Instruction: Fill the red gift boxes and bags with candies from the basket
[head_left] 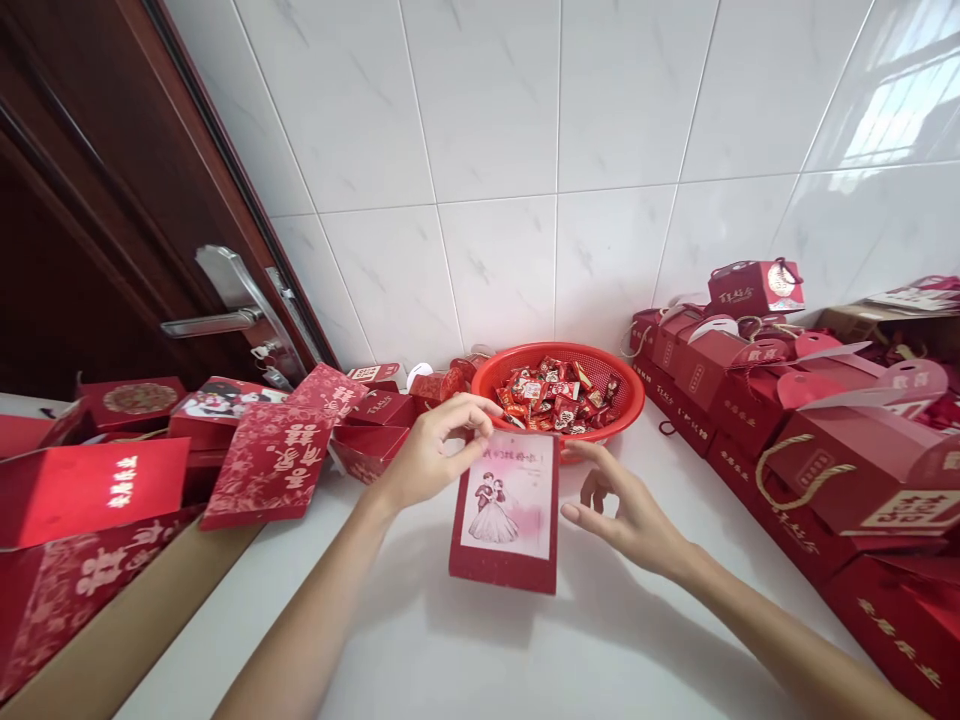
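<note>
My left hand [439, 440] grips a red wedding candy box [506, 500] by its upper left corner, the thumb and index finger at its edge. A pale pink panel on its face shows a drawn bride and groom. The box tilts towards me over the white table, a soft shadow below it. To its right, my right hand [622, 510] has thumb and fingers apart, close to the box's edge and holding nothing. Just behind the box stands a red plastic basket [634, 400] with many wrapped candies [559, 390] in it.
Red boxes [270, 455] lie piled on the left, some in a cardboard carton [142, 630]. Rows of folded, cord-handled gift boxes [847, 480] are stacked along the right. A tiled wall [495, 260] rises behind, beside a dark wooden door [97, 200] with a metal handle.
</note>
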